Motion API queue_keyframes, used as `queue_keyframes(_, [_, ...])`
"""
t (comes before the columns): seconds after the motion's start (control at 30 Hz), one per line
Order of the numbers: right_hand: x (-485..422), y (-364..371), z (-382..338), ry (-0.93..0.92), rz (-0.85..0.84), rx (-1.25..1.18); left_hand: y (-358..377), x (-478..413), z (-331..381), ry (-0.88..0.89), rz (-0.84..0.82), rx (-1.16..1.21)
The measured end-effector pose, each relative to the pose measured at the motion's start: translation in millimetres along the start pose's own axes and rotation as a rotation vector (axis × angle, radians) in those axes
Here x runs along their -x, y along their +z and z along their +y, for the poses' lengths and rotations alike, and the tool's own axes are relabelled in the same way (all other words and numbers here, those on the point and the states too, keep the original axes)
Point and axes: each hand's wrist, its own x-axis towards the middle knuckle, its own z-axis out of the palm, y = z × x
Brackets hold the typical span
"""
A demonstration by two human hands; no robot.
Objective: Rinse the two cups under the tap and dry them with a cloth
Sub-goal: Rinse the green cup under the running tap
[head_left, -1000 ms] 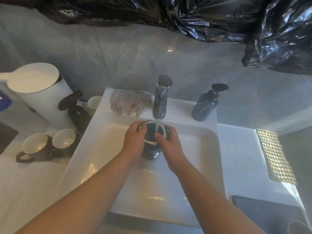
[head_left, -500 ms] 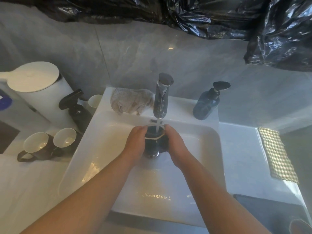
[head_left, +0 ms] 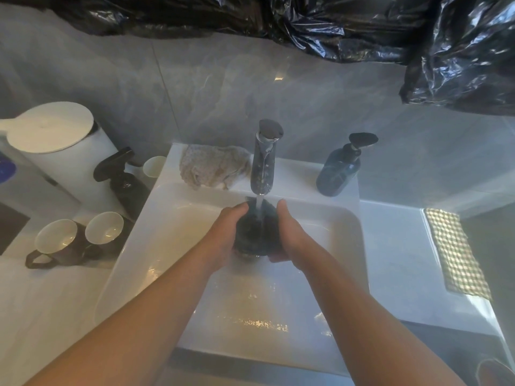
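A dark cup [head_left: 255, 232] is held between both my hands over the white sink [head_left: 172, 235], right under the running tap [head_left: 264, 160]. Water streams down its outer wall; its opening faces away from me and is hidden. My left hand [head_left: 224, 235] wraps the cup's left side and my right hand [head_left: 289, 232] wraps the right side. Two more dark cups with white insides [head_left: 57, 242] [head_left: 106, 229] stand on the counter to the left. A beige cloth [head_left: 214, 168] lies bunched on the sink's back ledge, left of the tap.
A dark soap dispenser [head_left: 341, 171] stands right of the tap. On the left counter are a black spray bottle [head_left: 122, 179], a small white cup [head_left: 153, 167] and a white lidded bin [head_left: 55, 146]. A checkered cloth [head_left: 457, 252] lies at the right. Black plastic [head_left: 306, 20] hangs overhead.
The cup has tipped from mouth-up, with water pouring inside, to its opening turned away, so water now runs over the outside. Both hands shifted round its sides.
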Motion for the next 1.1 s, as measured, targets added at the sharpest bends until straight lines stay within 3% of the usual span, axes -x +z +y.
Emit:
queue_keyframes(0.13, [3, 4, 3, -0.104, -0.033, -0.152, -6, -6, -7, -0.026, 0.032, -0.133])
queue_keyframes(0.27, [5, 3, 5, -0.173, 0.038, -0.255, -2, -8, -11, -0.025, 0.042, -0.082])
queue_keyframes(0.47, [8, 14, 4, -0.290, 0.182, -0.190, 1, -14, -12, -0.048, 0.080, 0.007])
queue_keyframes(0.63, [16, 17, 4, -0.395, 0.194, -0.164, 1, -17, -12, -0.074, 0.085, 0.064])
queue_keyframes(0.97, [14, 24, 7, -0.413, 0.192, -0.110, -6, -16, -15, -0.063, 0.135, 0.030])
queue_keyframes(1.1, [11, 24, 1, -0.361, 0.237, -0.230, -5, -17, -17, 0.016, 0.151, -0.026])
